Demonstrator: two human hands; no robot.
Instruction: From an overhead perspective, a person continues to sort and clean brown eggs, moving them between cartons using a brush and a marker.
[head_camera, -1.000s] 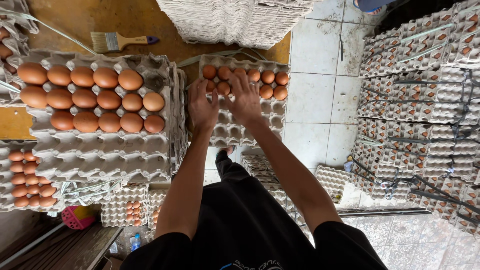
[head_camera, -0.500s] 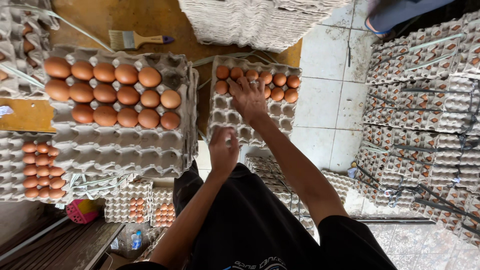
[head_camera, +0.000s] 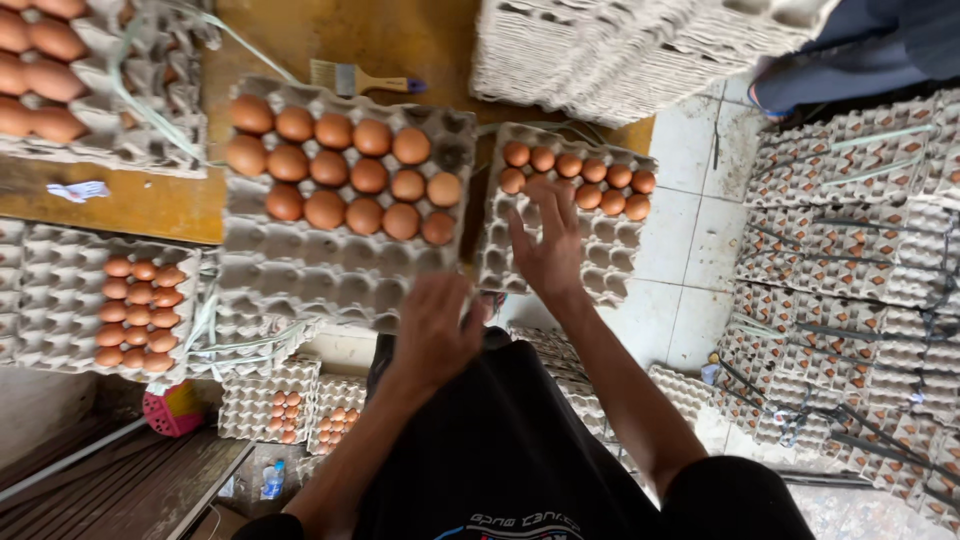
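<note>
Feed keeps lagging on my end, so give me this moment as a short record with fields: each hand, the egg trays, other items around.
left hand: open, over the near edge of the big tray, holding nothing that shows
right hand: fingers spread on the small tray, just below its eggs
big tray: three rows of brown eggs at the far side, near rows bare
small tray: two rows of brown eggs, rest bare
brush: lying on the wooden table beyond the big tray
tied tray stacks: on the floor at right

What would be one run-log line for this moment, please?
right hand: fingers spread on smaller egg tray | left hand: at near edge of larger egg tray | brown eggs fill far rows
</note>
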